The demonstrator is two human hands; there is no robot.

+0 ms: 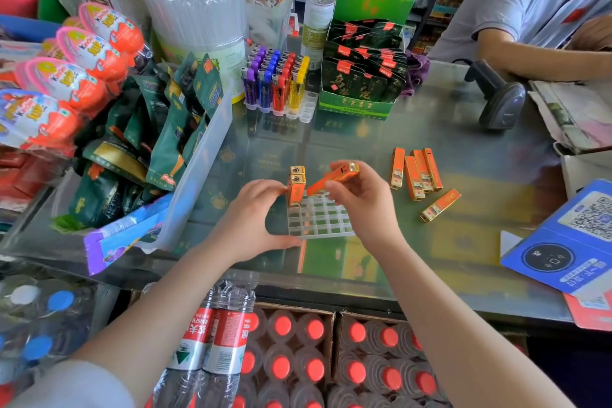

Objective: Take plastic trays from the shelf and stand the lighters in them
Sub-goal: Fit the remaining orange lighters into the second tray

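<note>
Steadying two upright orange-and-gold lighters (295,190) in a clear plastic grid tray (319,217) on the glass table (463,129), the left hand (258,220) curls round the tray's edge while the right hand (359,200) pinches a third, tilted orange lighter (332,179). Five more loose orange lighters (418,175) lie nearby; most cells are unfilled.

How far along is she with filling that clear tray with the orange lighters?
Barely started. Two orange lighters stand in the clear tray, steadied by the left hand. The right hand holds another lighter tilted above the tray. Five loose lighters lie on the glass counter, and most slots are empty.
</note>
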